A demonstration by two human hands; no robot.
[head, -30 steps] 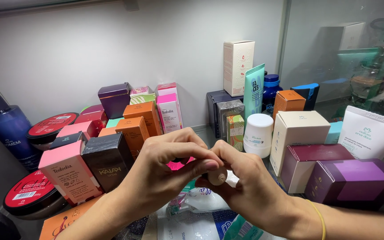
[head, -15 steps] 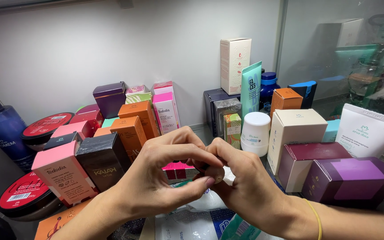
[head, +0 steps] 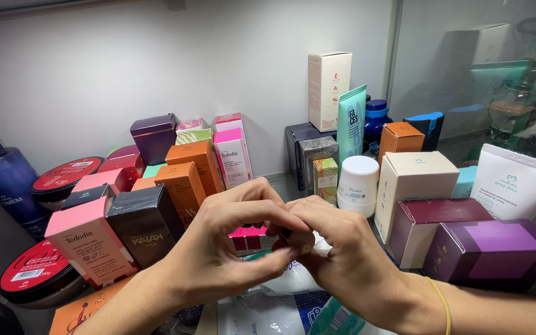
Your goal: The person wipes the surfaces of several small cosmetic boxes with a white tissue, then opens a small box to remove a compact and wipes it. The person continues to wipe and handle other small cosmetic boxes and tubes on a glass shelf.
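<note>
Fingertips of both hands pinch together on one small pale object [head: 307, 247], low centre, above a white plastic packet [head: 280, 282]. Left hand [head: 218, 260] arches over a pink box [head: 247, 239]; right hand [head: 348, 263] closes from the other side. Contents of surrounding boxes unseen. Since earlier: grip unchanged, hands slightly lower.

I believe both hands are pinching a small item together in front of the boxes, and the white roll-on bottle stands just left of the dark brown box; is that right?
Not quite. In the head view the left hand and right hand do pinch a small item together, but the white roll-on bottle stands far right of the dark brown box, beside the cream box.
</note>
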